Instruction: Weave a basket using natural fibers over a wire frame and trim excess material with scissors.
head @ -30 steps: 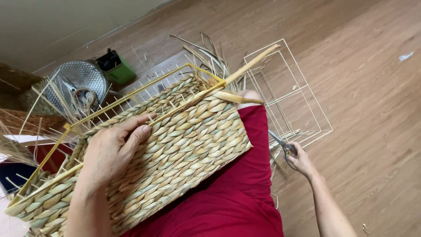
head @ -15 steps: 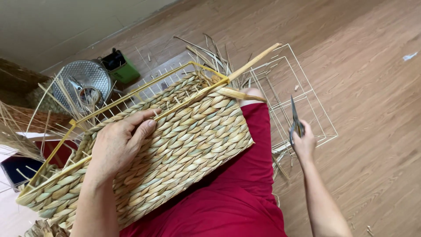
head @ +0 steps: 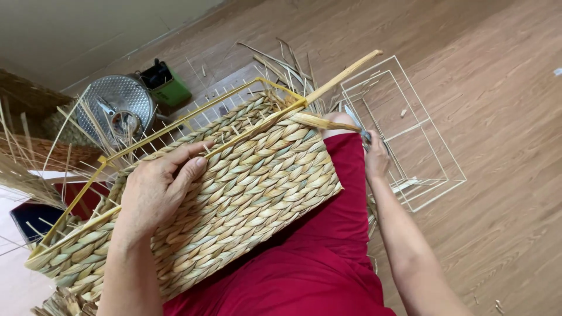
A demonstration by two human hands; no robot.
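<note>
A rectangular woven straw basket (head: 234,193) on a yellow wire frame lies across my lap, over red trousers (head: 316,263). My left hand (head: 158,190) rests flat on its side wall, fingers spread near the top rim. My right hand (head: 374,158) is beside the basket's right corner, closed on a pair of scissors (head: 356,122) whose blades point up toward a loose straw end (head: 322,122) sticking out of the weave. A long pale stick (head: 342,76) juts from the same corner.
An empty white wire frame (head: 410,134) lies on the wooden floor to the right. A round metal fan guard (head: 117,108) and a green box (head: 167,85) sit at the back left. Loose straw (head: 281,58) is scattered behind the basket.
My right hand has lifted the scissors from the floor by the wire frame up and leftward to the basket's right corner. My left hand has stayed on the basket wall.
</note>
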